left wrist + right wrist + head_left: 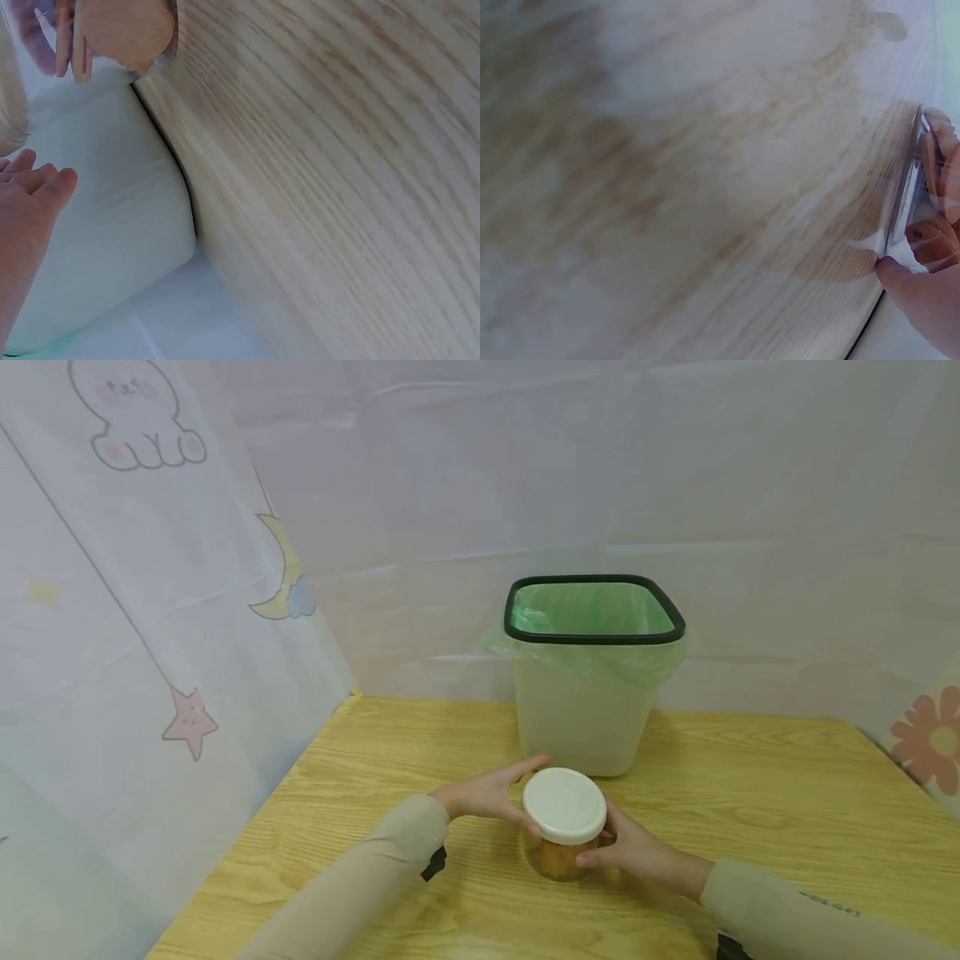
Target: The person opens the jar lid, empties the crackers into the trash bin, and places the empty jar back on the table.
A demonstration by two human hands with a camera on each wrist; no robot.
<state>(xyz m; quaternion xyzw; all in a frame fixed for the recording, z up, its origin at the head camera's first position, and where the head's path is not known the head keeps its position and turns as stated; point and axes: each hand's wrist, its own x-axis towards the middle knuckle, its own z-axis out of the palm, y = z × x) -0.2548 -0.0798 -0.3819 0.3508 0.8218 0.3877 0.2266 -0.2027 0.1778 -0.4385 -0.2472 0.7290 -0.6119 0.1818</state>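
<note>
"One jar (564, 822): where are you gripping it?"

"Just in front of the bin (581, 718); your right hand (641, 852) is gripping it, fingers curled, while your left hand (491, 792) is holding its fingers spread beside it, contact unclear."

Beige sleeves (367, 872), small dark lettering (828, 904)

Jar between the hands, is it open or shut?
Shut: in the head view, the white lid covers the top of the jar. Whether it is screwed tight, I cannot tell.
</note>
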